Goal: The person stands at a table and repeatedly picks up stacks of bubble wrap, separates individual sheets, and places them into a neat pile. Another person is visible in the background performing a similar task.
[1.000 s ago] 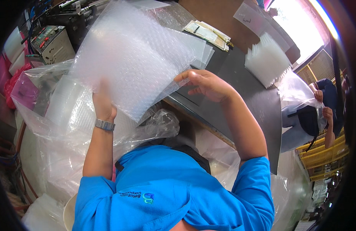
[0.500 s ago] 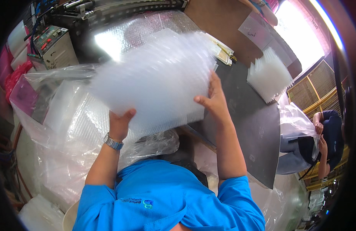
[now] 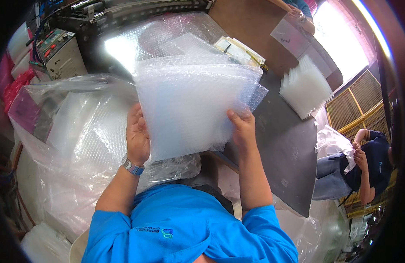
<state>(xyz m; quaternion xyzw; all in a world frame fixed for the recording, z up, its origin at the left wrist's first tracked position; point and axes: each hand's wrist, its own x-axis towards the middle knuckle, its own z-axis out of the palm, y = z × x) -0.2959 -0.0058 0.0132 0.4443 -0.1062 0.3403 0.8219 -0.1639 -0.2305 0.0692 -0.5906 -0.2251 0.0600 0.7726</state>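
A stack of clear bubble wrap sheets (image 3: 191,107) stands tilted in front of me, its upper edges uneven and one bubbly corner sticking out at the right. My right hand (image 3: 243,127) grips its lower right side, thumb over the front face and the other fingers hidden behind. Along the left edge lies my left hand (image 3: 138,133), fingers stretched upward and palm turned to the stack, not wrapped round it. More bubble wrap (image 3: 90,127) fills a large clear plastic bag (image 3: 53,151) at my left.
A second stack of bubble wrap pieces (image 3: 305,87) sits on the dark grey tabletop (image 3: 283,149) at right. Papers (image 3: 239,52) lie behind my stack. A control box (image 3: 62,52) and a roller machine (image 3: 123,19) stand far left. Co-workers are at right (image 3: 364,162) and far right-back (image 3: 304,15).
The stack has come from a flatter, blurred, left-leaning position to a more upright one. My left hand's fingers have straightened along its edge; my right hand has moved slightly lower.
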